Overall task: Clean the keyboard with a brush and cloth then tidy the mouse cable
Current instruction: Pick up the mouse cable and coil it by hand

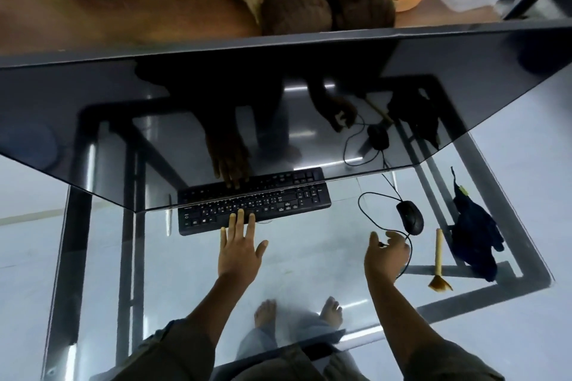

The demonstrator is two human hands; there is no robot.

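A black keyboard [278, 206] lies flat on the glass table [309, 260], left of the middle. Its far rows sit under the edge of a dark glossy panel [185, 120] that mirrors them, and its pale key legends are too small to read. The left hand [240, 252] is relaxed, its straight, spread fingers resting on the keyboard's near edge and its palm over the glass.

To the right, the thin black mouse cable [360, 206] runs from the far end of the mouse, loops left, then curves back towards the near side. The right hand [387, 257] pinches it there between thumb and curled fingers, and more cable trails behind the hand.

The black mouse [410, 217] sits just beyond that hand. Next on the right is a brush [438, 254] with a pale wooden handle and brown bristles fanned at its near end. Beside it lies a crumpled dark blue cloth [473, 232].
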